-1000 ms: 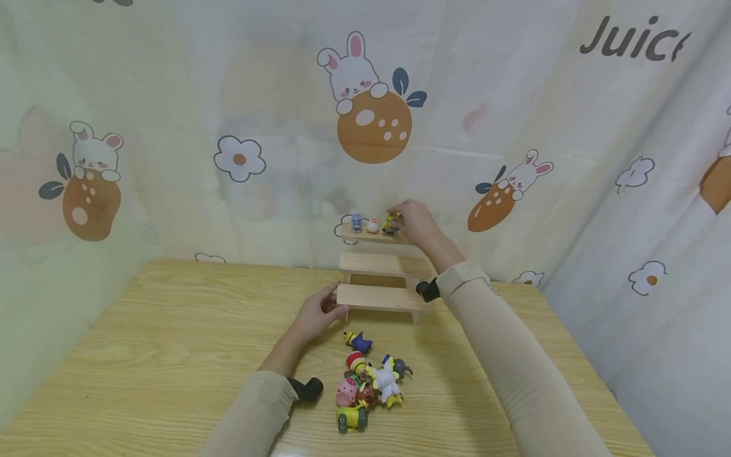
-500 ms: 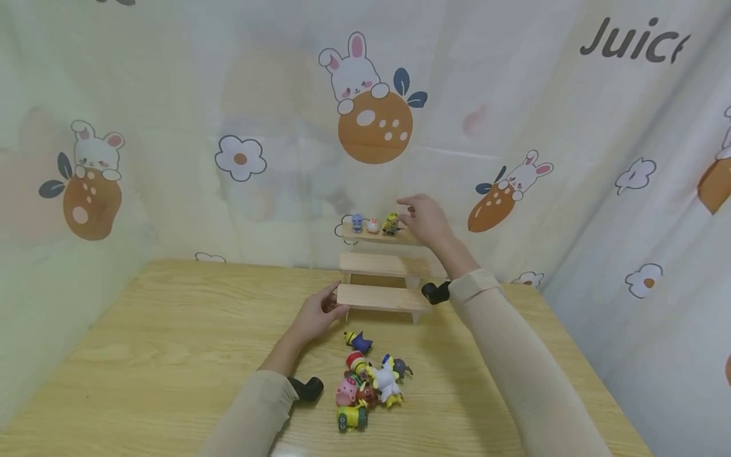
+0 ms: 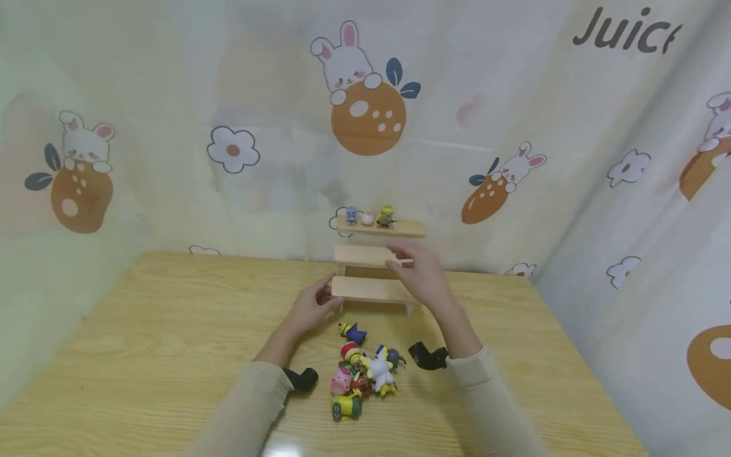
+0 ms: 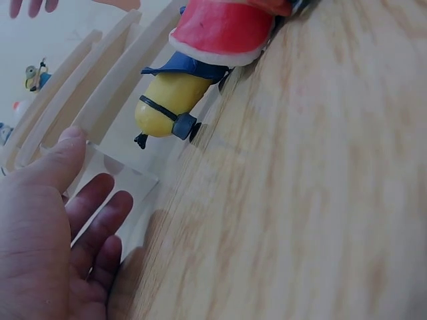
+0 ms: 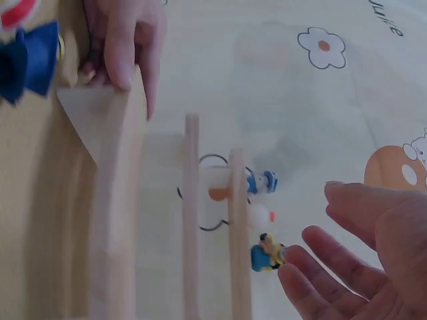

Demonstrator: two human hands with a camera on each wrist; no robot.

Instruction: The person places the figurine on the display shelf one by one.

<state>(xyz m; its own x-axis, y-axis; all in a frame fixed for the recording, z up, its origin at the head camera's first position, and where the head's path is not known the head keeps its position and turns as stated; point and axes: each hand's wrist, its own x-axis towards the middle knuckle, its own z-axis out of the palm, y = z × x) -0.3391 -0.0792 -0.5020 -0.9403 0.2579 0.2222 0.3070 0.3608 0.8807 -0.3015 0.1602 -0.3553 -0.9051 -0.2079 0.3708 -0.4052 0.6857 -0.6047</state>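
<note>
A three-tier wooden stand stands at the back of the table. My left hand holds the left end of its lowest step, with the thumb against the edge. On the top step stand a small blue figure, a white chicken figure and a yellow minion figure. My right hand hovers in front of the stand's right side, fingers apart and holding nothing. In front of the stand lies a minion figure in blue, close to a heap of toys with a pink pig and a white-and-yellow figure.
A green-and-yellow figure lies at the near end of the heap. The wooden table meets a printed curtain behind the stand. Black wrist mounts stick out from both sleeves.
My right hand has let go of the yellow minion figure on the top step, drawn away to the right and come down before the lower steps. The left hand keeps its hold.
</note>
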